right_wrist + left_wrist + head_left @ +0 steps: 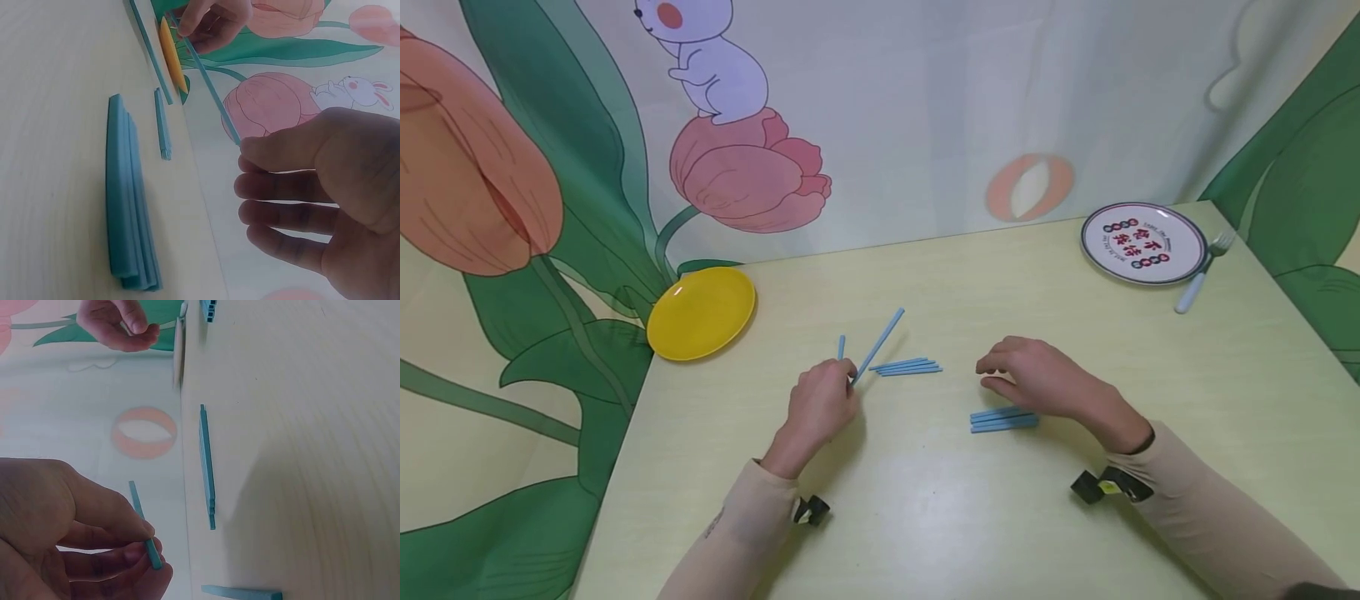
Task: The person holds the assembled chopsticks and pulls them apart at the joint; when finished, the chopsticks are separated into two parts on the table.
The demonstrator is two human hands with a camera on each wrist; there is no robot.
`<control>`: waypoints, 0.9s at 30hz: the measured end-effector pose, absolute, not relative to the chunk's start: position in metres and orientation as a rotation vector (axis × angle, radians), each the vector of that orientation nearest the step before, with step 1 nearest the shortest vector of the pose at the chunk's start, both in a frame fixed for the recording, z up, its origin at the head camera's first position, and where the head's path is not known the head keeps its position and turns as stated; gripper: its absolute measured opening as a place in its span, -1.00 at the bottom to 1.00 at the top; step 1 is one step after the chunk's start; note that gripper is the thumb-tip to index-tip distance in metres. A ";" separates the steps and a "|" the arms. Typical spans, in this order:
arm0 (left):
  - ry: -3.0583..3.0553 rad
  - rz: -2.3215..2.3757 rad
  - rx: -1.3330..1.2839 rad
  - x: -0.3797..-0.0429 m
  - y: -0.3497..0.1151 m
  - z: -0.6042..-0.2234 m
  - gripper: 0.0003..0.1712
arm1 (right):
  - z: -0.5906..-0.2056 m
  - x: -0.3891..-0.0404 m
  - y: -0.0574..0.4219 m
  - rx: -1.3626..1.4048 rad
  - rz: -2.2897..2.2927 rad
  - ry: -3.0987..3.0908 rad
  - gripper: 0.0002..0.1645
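Note:
My left hand pinches a thin light-blue stick between thumb and fingers, tilted up off the table. Beneath and behind that hand lies another blue stick, mostly hidden in the head view. To its right is a small bundle of thinner-looking blue sticks. Raised over the table, my right hand has loosely bent fingers with nothing between them. Just below it, a row of several blue sticks lies side by side. In the right wrist view the held stick's end overlaps the right thumb, but the head view shows them apart.
A yellow plate sits at the table's left edge. At the back right are a white plate with red print and a fork beside it. A printed curtain hangs behind the pale table.

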State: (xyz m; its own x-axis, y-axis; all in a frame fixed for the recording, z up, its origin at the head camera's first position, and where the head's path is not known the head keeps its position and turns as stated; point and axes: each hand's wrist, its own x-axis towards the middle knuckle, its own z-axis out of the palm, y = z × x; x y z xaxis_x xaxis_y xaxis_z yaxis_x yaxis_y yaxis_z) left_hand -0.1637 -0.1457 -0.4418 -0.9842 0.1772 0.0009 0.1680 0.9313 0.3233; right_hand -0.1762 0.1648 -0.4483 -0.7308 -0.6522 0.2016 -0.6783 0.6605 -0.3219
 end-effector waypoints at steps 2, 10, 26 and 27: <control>3.071 0.506 0.291 -0.164 -0.145 -0.442 -0.80 | -0.446 -0.176 0.164 1.124 0.591 -2.793 -0.82; 3.073 0.504 0.368 -0.166 -0.138 -0.444 -0.80 | -0.439 -0.174 0.164 1.111 0.593 -2.755 -0.81; 3.065 0.477 0.427 -0.167 -0.121 -0.440 -0.77 | -0.430 -0.179 0.159 1.092 0.625 -2.676 -0.80; 3.066 0.479 0.429 -0.167 -0.121 -0.440 -0.77 | -0.430 -0.180 0.159 1.091 0.627 -2.677 -0.80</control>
